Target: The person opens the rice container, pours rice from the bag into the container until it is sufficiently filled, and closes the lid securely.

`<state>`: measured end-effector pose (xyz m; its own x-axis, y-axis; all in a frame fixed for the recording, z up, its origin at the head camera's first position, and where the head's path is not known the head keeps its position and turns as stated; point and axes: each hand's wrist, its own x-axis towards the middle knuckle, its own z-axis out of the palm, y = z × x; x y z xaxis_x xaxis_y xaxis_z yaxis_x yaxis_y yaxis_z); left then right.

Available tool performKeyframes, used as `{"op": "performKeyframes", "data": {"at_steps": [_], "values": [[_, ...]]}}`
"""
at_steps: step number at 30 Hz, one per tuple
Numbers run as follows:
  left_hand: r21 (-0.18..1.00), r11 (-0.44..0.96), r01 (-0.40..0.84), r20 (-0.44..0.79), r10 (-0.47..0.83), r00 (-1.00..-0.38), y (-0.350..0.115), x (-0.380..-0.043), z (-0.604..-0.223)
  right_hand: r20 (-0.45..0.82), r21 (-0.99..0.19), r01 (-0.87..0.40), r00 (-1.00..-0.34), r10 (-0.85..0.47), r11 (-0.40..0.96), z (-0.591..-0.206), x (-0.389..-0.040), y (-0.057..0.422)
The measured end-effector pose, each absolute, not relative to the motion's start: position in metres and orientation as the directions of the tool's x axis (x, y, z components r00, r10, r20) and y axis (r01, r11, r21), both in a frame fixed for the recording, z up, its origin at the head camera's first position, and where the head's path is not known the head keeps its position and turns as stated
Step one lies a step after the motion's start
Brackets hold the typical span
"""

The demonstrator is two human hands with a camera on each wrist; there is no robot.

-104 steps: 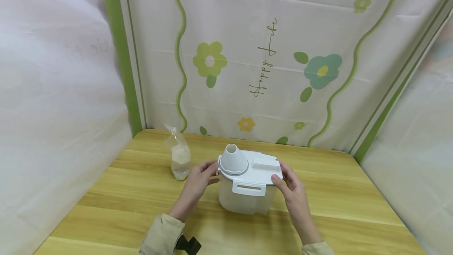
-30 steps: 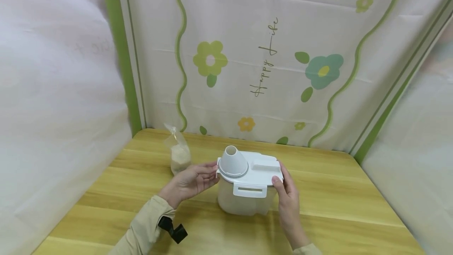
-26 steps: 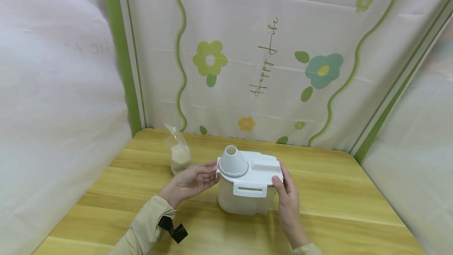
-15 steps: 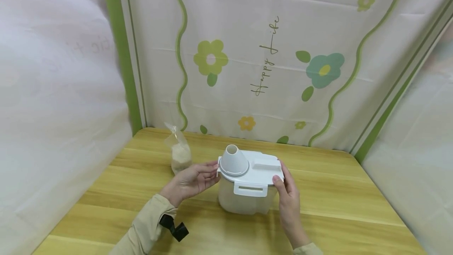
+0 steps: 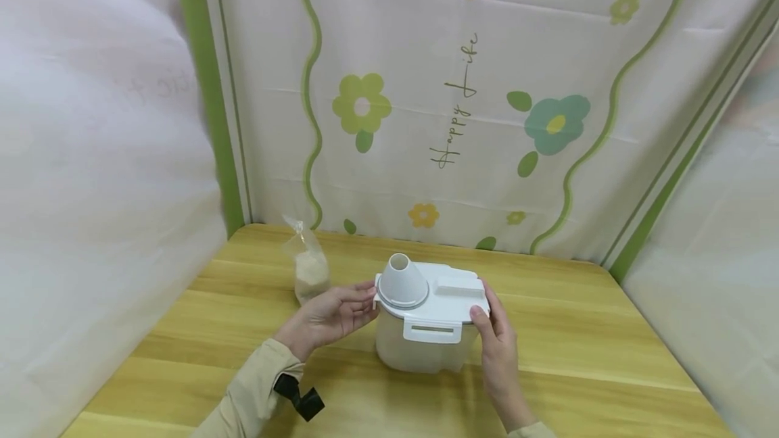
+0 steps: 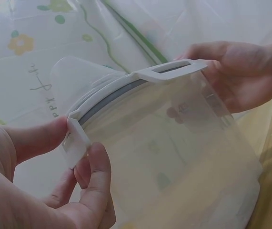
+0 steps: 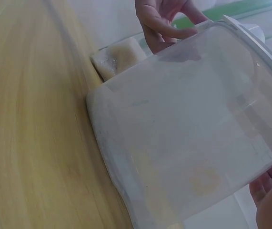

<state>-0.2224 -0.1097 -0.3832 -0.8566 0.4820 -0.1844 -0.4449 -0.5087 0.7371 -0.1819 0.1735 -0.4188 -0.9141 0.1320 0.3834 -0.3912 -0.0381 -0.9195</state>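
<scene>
A translucent storage container (image 5: 404, 350) stands upright on the table under a white lid (image 5: 447, 308). A white cone-shaped cap (image 5: 402, 284) sits on the lid's left part, beside a raised handle (image 5: 460, 287). On the near side a slotted latch (image 5: 433, 332) sticks outward. My left hand (image 5: 328, 316) pinches the left-end latch (image 6: 78, 143), thumb at its top edge and fingertips at its lower part. My right hand (image 5: 500, 350) grips the container's right end, thumb on the lid's corner and the other fingers down the far side. Through the clear wall no contents show.
A knotted clear bag (image 5: 312, 272) of pale grains stands behind my left hand. The wooden table (image 5: 584, 330) is bounded by a flowered curtain (image 5: 408, 174) at the back and pale fabric on both sides. A black strap (image 5: 299, 397) hangs at my left sleeve.
Since the earliest frame my left hand has turned at the wrist and brought its fingers onto the left latch. My right hand has drawn in slightly. Over the last second both hands stay nearly still.
</scene>
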Motion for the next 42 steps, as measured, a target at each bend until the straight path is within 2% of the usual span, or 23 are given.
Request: {"op": "performKeyframes", "data": {"at_steps": [38,42], "values": [[0.709,-0.538,-0.456,-0.199,0.467,-0.861,-0.1064,-0.2174,-0.3834,0.383,-0.92,-0.391,-0.913,0.141,-0.03,-0.4187,-0.1792,0.1722],[0.721,-0.541,-0.434,-0.21,0.426,-0.88,-0.1052,-0.2187,-0.3802,0.383,-0.919,-0.392,-0.913,0.143,-0.039,-0.4182,-0.1793,0.1715]]}}
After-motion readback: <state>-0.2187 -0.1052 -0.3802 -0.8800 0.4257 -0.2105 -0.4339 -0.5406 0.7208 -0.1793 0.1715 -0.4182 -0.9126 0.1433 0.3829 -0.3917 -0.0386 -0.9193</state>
